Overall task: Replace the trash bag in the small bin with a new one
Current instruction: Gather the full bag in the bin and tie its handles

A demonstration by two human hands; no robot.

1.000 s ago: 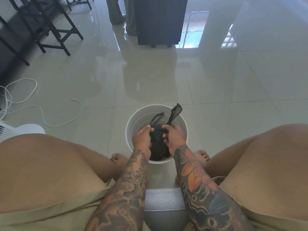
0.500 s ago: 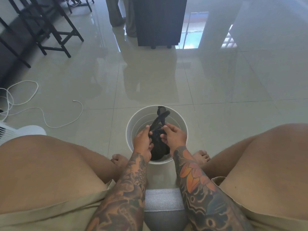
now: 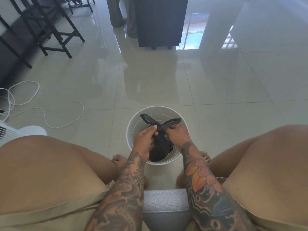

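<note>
White charging cable (image 3: 50, 114) on floor, left. Left hand (image 3: 144, 140) and right hand (image 3: 177, 133) each grip a crossed handle of black trash bag (image 3: 160, 147), which sits inside white bin (image 3: 133, 125) between feet.

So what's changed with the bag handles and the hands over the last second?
The two handles of the black trash bag went from standing up together to being pulled apart and crossed over the white bin. The left hand and right hand each grip a handle, now drawn slightly wider. The bag has stayed inside the bin, and the bin has not moved.
</note>
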